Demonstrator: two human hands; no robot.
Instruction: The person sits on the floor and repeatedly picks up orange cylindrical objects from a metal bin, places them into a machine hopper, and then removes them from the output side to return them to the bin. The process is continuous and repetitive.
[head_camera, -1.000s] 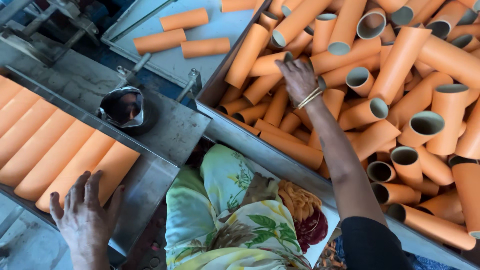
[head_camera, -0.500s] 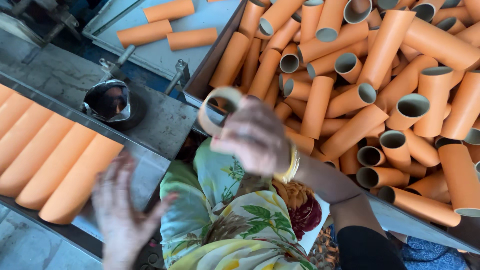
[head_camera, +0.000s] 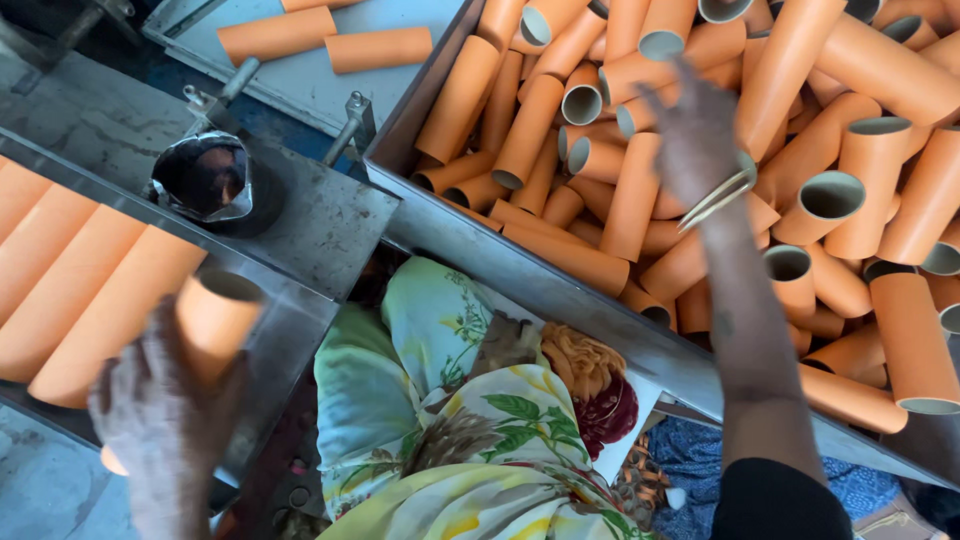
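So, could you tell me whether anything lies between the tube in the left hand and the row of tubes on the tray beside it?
Nothing visible does. The left hand holds an orange tube upright just right of the row of tubes on the metal tray, with no object between them.

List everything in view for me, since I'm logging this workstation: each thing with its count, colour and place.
Loose tubes: too many to count, orange cardboard, heaped in the bin at right.
Metal bin: one, grey, upper right.
Lined-up tubes: about four in view, orange, side by side in the tray at left.
Metal tray: one, grey, left.
Far tubes: three in view, orange, on the grey surface at top.
Shiny cup: one, silvery, on the metal ledge.
Floral cloth: one, green, yellow and white, bottom centre.
Bangles: gold, right wrist.
Left hand: blurred, holding one orange tube.
Right hand: blurred, over the heap.
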